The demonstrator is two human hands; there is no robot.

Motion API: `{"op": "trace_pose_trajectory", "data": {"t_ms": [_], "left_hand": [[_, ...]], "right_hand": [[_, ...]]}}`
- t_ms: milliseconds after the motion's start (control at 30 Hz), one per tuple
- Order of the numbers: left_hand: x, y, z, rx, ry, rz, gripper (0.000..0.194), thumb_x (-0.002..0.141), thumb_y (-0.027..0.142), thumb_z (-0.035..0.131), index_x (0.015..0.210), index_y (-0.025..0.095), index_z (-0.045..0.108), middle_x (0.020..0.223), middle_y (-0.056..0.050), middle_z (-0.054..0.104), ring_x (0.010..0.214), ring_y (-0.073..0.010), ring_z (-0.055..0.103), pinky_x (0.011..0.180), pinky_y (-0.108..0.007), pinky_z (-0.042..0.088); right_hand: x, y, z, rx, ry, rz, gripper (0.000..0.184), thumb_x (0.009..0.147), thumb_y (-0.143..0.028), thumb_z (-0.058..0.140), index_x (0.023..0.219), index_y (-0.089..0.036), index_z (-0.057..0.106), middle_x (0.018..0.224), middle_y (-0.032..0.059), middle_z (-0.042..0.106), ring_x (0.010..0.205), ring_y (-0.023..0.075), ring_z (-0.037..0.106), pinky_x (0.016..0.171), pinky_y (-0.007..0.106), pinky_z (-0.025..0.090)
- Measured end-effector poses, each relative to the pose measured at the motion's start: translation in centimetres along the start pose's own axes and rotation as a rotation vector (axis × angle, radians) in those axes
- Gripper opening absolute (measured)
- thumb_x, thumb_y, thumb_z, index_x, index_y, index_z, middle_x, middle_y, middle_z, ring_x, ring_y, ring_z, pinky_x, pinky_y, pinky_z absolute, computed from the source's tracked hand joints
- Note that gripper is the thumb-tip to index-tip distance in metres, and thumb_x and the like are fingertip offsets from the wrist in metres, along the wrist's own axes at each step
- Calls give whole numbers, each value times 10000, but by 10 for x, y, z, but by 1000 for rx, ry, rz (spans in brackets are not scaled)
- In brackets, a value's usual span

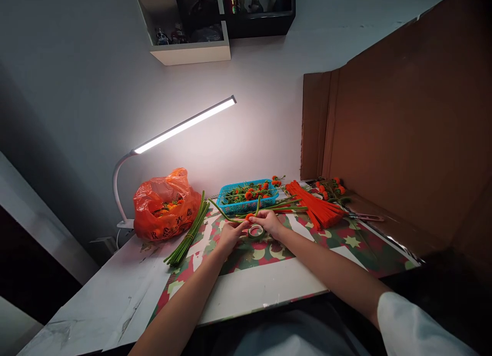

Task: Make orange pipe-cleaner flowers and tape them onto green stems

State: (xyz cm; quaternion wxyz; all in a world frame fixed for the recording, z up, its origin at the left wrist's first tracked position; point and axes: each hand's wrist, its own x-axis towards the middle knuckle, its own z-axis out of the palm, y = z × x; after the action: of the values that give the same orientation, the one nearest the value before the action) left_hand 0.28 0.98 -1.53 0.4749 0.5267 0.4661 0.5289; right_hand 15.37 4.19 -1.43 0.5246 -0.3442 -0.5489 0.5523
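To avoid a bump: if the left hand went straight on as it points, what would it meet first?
Probably the orange flower, which the left hand seems to touch, then the right hand; depth is unclear.

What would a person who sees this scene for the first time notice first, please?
Probably the lit lamp, its bright bar slanting in front of the back wall. Next come the orange plastic bag at the table's left rear and the red-orange strips fanned out to the right, with a blue basket between them. At the centre, the left hand and right hand meet at a small orange flower.
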Motion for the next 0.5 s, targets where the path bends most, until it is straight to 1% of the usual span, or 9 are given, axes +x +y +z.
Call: {"op": "trace_pose_trajectory", "data": {"t_ms": [100, 200, 267, 367, 433, 500], "left_hand": [[-1, 1, 1, 3, 9, -11, 398, 546, 425, 807, 800, 130, 723, 778, -107, 728, 749, -241, 688, 593, -267, 515], [-2, 5, 2, -7, 20, -29, 406, 557, 435, 801, 815, 132, 723, 818, -117, 730, 780, -243, 687, 587, -259, 514], [-2, 7, 3, -57, 17, -49, 399, 585, 442, 787, 830, 134, 719, 857, -123, 728, 818, -244, 684, 604, -259, 520], [0, 10, 4, -183, 30, -55, 391, 603, 431, 780, 842, 131, 704, 932, -132, 716, 855, -244, 679, 648, -272, 531], [1, 12, 5, -259, 52, -55, 388, 603, 406, 783, 861, 131, 692, 979, -135, 704, 868, -243, 677, 662, -277, 534], [1, 13, 4, -312, 50, -71, 373, 618, 378, 774, 885, 136, 681, 1009, -131, 697, 889, -243, 672, 663, -271, 530]], "right_hand": [[1, 2, -1, -20, 15, -25, 396, 433, -439, 803, 465, -155, 528, 459, -57, 519, 452, 65, 421, 475, 222, 298], [1, -1, -1, -8, 23, -22, 379, 426, -430, 811, 479, -152, 559, 469, -46, 541, 468, 79, 452, 483, 226, 322], [0, -5, 0, 47, 10, -8, 354, 440, -428, 812, 541, -150, 619, 517, -24, 589, 508, 101, 504, 506, 233, 362], [-1, -15, 1, 192, -1, 34, 325, 509, -433, 793, 646, -160, 680, 622, 6, 654, 573, 123, 562, 549, 243, 424], [-1, -19, 2, 269, 0, 86, 280, 556, -406, 781, 666, -165, 688, 661, 15, 672, 583, 124, 575, 559, 245, 448], [-1, -22, 1, 304, -3, 136, 215, 591, -344, 776, 667, -162, 687, 669, 19, 677, 567, 117, 572, 547, 240, 456]]}}
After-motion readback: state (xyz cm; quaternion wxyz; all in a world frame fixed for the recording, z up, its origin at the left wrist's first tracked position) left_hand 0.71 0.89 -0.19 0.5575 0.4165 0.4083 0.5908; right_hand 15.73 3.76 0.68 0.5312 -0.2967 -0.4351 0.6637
